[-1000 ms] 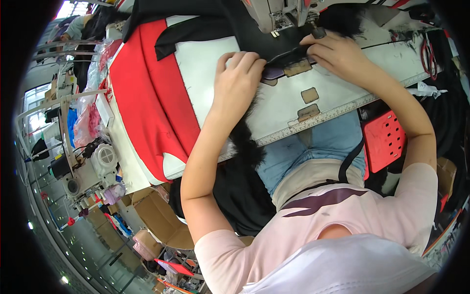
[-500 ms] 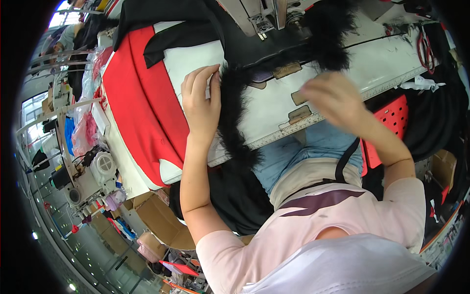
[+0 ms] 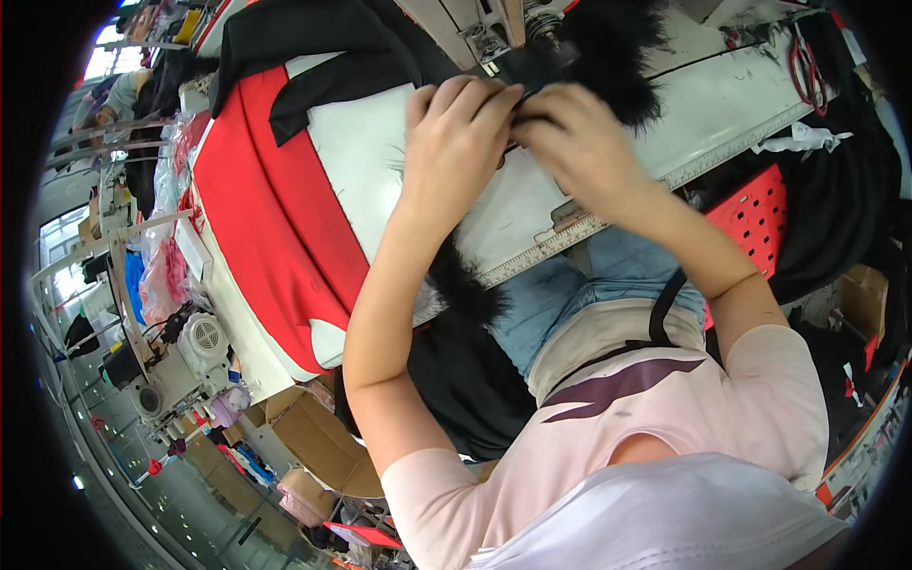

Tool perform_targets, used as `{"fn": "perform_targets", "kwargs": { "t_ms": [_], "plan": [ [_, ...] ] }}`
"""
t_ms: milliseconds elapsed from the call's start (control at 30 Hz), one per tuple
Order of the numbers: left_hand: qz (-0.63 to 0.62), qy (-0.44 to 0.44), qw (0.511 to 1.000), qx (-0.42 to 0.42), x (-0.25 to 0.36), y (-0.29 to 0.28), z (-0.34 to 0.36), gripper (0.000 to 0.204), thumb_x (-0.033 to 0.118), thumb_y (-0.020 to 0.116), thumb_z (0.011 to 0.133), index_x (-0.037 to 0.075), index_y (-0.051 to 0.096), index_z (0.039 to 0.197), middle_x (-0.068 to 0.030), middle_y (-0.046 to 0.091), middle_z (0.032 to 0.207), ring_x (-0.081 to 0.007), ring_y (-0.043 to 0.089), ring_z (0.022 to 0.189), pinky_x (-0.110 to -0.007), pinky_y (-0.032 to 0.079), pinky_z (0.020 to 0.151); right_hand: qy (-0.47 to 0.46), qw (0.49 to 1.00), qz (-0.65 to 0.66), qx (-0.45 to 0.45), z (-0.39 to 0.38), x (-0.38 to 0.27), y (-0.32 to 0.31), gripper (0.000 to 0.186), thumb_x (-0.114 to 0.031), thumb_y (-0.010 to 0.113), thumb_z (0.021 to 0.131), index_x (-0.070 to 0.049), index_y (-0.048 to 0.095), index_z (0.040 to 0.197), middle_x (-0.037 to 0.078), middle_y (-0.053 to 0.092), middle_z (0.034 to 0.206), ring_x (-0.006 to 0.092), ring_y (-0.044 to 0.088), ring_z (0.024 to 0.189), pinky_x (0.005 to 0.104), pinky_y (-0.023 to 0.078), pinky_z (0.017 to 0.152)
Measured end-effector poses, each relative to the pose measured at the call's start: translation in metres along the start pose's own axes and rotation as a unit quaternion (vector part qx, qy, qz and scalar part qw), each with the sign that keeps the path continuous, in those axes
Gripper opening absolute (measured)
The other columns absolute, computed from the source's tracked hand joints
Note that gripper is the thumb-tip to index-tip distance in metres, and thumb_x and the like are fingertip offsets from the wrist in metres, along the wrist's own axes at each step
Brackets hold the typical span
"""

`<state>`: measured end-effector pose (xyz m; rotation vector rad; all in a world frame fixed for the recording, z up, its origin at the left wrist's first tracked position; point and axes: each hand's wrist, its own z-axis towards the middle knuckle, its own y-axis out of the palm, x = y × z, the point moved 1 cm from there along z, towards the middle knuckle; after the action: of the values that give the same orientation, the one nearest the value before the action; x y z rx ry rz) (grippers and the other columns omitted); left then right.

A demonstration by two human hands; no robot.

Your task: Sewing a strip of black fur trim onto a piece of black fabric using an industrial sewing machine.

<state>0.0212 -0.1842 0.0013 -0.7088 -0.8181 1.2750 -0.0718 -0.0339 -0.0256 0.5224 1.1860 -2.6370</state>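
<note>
Both hands meet over the black fabric point(image 3: 440, 66), just in front of the sewing machine's needle area point(image 3: 490, 65). My left hand point(image 3: 458, 142) has its fingers bent and closed on the fabric's edge. Close beside it, my right hand point(image 3: 584, 147) pinches the same edge, its fingers slightly blurred. The exact spot they grip is mostly hidden behind the fingers. A strip of black fur trim point(image 3: 464, 285) hangs past my left wrist over the table's front edge. More black fur point(image 3: 617, 62) lies right of the needle.
Red fabric point(image 3: 271, 209) spreads across the left of the white table point(image 3: 356, 142). A ruler strip point(image 3: 693, 171) runs along the front edge. Red-handled scissors point(image 3: 806, 71) lie at the far right, above a white scrap point(image 3: 803, 139). A red perforated panel point(image 3: 750, 223) is below the table edge.
My right hand has moved left and away from me to join my left hand. The left has shifted right, from the fur strip to the black fabric near the needle; both fingers have closed there.
</note>
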Motion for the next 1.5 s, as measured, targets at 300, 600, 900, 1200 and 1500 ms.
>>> {"fn": "perform_targets", "kwargs": {
  "t_ms": [300,600,900,1200,1500],
  "plan": [
    [-0.134,-0.104,0.983,-0.064,-0.022,0.014,-0.001,0.025,0.01,0.069,0.08,0.01,0.066,0.105,-0.0044,0.066,0.102,-0.0216,0.06,0.094,-0.038,0.04,0.087,-0.057,0.991,-0.107,-0.058,0.018,0.041,-0.018,0.031,-0.013,0.071,0.077,-0.009,0.063,0.106,0.004,0.061,0.111,0.0287,0.058,0.105,0.0392,0.046,0.088],
    [-0.027,-0.023,0.999,-0.009,-0.023,0.006,-0.004,0.018,0.013,0.072,0.079,0.01,0.067,0.096,-0.0016,0.063,0.09,-0.0194,0.06,0.09,-0.036,0.041,0.086,-0.105,0.991,-0.071,-0.036,0.02,0.058,-0.013,0.025,-0.01,0.071,0.08,-0.007,0.061,0.102,0.005,0.063,0.103,0.0286,0.061,0.096,0.039,0.048,0.087],
    [-0.258,-0.117,0.959,-0.032,-0.034,-0.013,-0.005,0.014,0.011,0.069,0.084,0.004,0.07,0.097,-0.0064,0.068,0.09,-0.0243,0.064,0.088,-0.034,0.047,0.084,-0.042,0.997,-0.006,-0.056,0.018,0.043,-0.004,0.022,-0.006,0.07,0.079,-0.006,0.062,0.1,0.009,0.064,0.102,0.0309,0.061,0.095,0.0415,0.05,0.082],
    [-0.181,-0.174,0.968,-0.005,-0.036,-0.039,-0.042,0.017,0.001,0.061,0.087,0.003,0.07,0.101,-0.0092,0.07,0.098,-0.0262,0.065,0.097,-0.036,0.05,0.083,-0.169,0.968,0.163,-0.089,-0.005,-0.087,0.056,0.028,-0.024,0.075,0.078,-0.004,0.068,0.097,0.012,0.064,0.108,0.0323,0.059,0.11,0.0416,0.049,0.095],
    [-0.003,-0.081,0.996,-0.04,-0.022,-0.028,-0.043,0.011,0.015,0.069,0.085,0.011,0.07,0.095,0.0017,0.068,0.098,-0.0198,0.061,0.098,-0.037,0.038,0.092,-0.117,0.987,0.031,-0.105,-0.012,0.012,-0.043,0.028,-0.016,0.077,0.076,-0.003,0.053,0.068,0.01,0.054,0.077,0.0298,0.055,0.077,0.0391,0.046,0.073]
  ]
}}
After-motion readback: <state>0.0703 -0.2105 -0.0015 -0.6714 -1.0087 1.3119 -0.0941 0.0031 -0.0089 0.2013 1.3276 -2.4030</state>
